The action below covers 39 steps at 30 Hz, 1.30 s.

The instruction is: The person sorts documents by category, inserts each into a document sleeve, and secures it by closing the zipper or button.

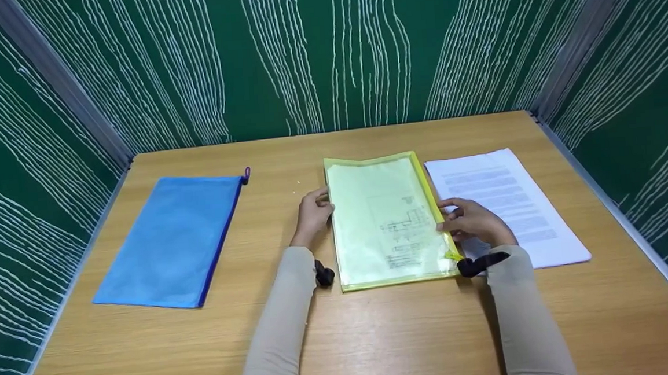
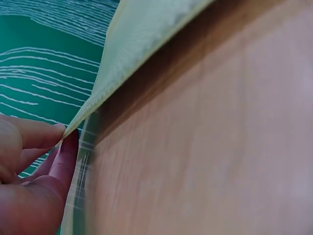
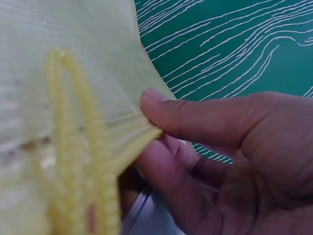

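A yellow see-through zip folder (image 1: 382, 219) with a printed drawing sheet inside lies between my two hands. My left hand (image 1: 314, 215) pinches its left edge; in the left wrist view the thumb and fingers (image 2: 58, 129) meet on the thin edge, which is lifted above the wood. My right hand (image 1: 475, 222) pinches the opposite edge, thumb on top and fingers beneath, as the right wrist view shows. A yellow cord loop (image 3: 78, 122) hangs from the folder close to that wrist camera.
To the right a stack of printed white paper (image 1: 509, 211) lies partly behind my right hand. A blue zip folder (image 1: 169, 244) with a purple pull loop rests at the left. Green white-lined partitions (image 1: 326, 54) enclose the wooden table (image 1: 390, 346) at the back and sides.
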Available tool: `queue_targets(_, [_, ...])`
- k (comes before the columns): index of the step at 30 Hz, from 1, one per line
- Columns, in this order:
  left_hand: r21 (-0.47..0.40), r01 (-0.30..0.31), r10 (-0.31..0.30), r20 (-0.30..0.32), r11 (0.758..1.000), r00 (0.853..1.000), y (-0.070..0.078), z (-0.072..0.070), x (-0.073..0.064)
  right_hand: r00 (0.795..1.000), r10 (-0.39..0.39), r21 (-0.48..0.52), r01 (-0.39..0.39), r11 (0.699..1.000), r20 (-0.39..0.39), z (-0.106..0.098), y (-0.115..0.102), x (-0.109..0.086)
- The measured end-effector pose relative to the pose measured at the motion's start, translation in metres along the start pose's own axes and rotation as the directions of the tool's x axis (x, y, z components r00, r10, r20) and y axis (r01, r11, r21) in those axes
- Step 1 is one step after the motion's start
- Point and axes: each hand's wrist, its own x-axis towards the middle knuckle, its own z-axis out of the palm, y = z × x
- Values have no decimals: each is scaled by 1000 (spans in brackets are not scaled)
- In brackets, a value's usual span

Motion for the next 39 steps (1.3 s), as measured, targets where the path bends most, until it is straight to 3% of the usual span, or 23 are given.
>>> queue_targets(13, [37, -3, 3, -6, 999, 1000, 0, -3, 2, 1000, -1, -64, 0, 998, -9, 1, -6, -3])
queue_targets(19, [4, 12, -12, 12, 1000, 1000, 3, -10, 2, 998, -11, -71, 6, 997, -66, 0, -7, -4])
queue_targets(24, [15, 0, 0, 19, 1000, 1000, 4, -20, 4, 989, -68, -86, 56, 995, -131, -1, -8, -2])
queue_targets(30, [78, -30, 30, 0, 997, 1000, 4, -39, 6, 946, -196, -172, 155, 973, -257, -7, -6, -1])
queue_targets(35, [215, -34, 40, -22, 976, 999, 3, -64, 6, 894, -270, -233, 194, 953, -358, -15, 1, -1])
queue_targets(39, [300, -30, 48, -52, 953, 998, 2, -87, 6, 880, -296, -255, 210, 944, -370, -26, 10, -4])
